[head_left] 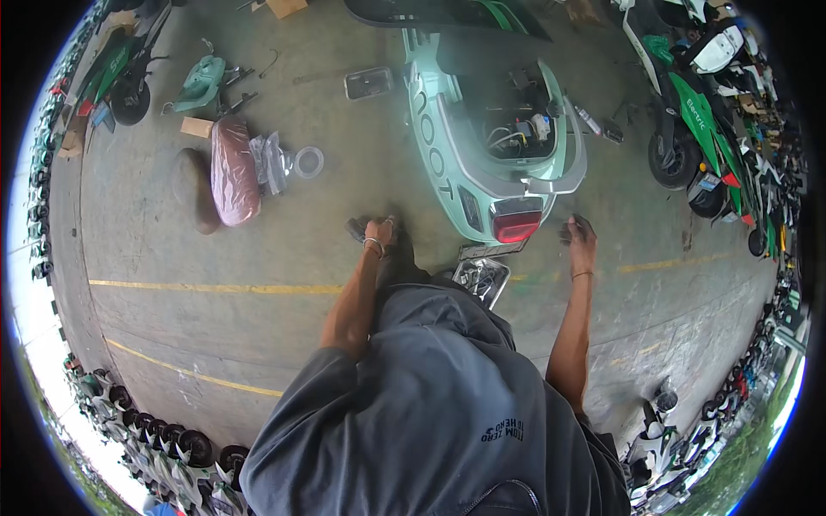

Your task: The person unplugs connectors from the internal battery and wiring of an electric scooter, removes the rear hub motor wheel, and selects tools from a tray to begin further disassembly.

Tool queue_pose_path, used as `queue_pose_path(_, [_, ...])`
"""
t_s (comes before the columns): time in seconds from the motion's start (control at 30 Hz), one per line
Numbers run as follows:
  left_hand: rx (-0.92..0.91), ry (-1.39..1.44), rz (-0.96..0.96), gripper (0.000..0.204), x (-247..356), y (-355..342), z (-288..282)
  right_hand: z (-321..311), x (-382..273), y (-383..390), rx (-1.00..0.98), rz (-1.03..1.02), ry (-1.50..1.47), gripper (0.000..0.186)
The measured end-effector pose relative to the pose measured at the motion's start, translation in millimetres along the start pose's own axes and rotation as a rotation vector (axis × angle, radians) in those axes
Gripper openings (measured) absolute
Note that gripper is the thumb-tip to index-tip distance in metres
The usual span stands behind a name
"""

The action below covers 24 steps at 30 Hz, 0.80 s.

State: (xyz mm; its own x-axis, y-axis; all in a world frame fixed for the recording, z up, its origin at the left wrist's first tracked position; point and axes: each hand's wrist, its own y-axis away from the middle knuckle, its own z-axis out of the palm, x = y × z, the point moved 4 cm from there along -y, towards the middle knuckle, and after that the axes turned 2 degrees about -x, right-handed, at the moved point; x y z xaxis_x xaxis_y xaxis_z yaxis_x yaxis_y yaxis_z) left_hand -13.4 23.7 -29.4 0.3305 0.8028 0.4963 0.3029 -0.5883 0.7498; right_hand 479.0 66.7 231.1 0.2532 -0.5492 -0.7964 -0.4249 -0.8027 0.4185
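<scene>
A mint-green scooter (430, 146) stands in front of me, its seat off and the compartment (520, 133) exposed, with wires and small parts inside. Its red tail light (517, 227) points toward me. My left hand (379, 230) is low by my dark-clothed leg, left of the scooter's rear; its fingers are too foreshortened to read. To the right of the tail light, my right hand (580, 230) hangs in the air with loosely bent fingers, apart from the scooter, and I see nothing in it. A metal tray of small metal parts (482, 279) sits below the tail.
Left on the floor lie a plastic-wrapped brown seat (234, 172), a clear tape roll (309, 162) and a mint-green panel (200, 83). A shallow tray (368, 83) is left of the scooter. A tube (588, 119) lies to its right. Green-and-white scooters (701, 120) stand further right.
</scene>
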Motion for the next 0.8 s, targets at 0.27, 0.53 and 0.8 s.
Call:
queue_pose_path(0.27, [0.184, 0.334, -0.283, 0.043, -134, -38, -118, 185, -124, -101, -0.388, -0.062, 0.104, 0.043])
queue_pose_path(0.53, [0.367, 0.741, -0.306, 0.038, -121, -12, -142, 256, -122, -192, -0.448, 0.186, 0.102, 0.066])
queue_pose_path(0.8, [0.445, 0.772, -0.501, 0.04, -131, 60, -94, 306, -129, -206, -0.477, 0.31, 0.273, 0.065])
